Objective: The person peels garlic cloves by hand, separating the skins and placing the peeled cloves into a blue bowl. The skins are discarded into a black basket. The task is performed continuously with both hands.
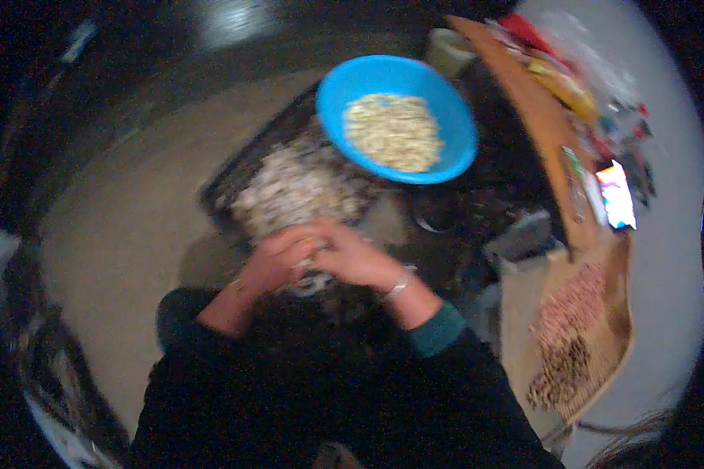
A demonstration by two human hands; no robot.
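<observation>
My left hand (284, 255) and my right hand (349, 252) are brought together in front of me, with fingers curled and overlapping. Motion blur hides whether anything is held between them. Just beyond the fingers lies a heap of pale, husk-like pieces (296, 187) in a dark, shallow container (211, 196). More whitish bits (314, 284) show just below the hands. Past the heap, to the right, a blue plastic basin (454, 111) holds a layer of small, pale yellow pieces (393, 132), too blurred to name surely.
Along the right runs a wooden table edge (522, 111) with plastic packages (563, 88) and a lit phone-like screen (616, 196). Nearer me, a tan woven mat (516, 316) bears pinkish pieces (575, 305) and brown ones (563, 372). A pale cylindrical container (449, 53) stands behind the basin.
</observation>
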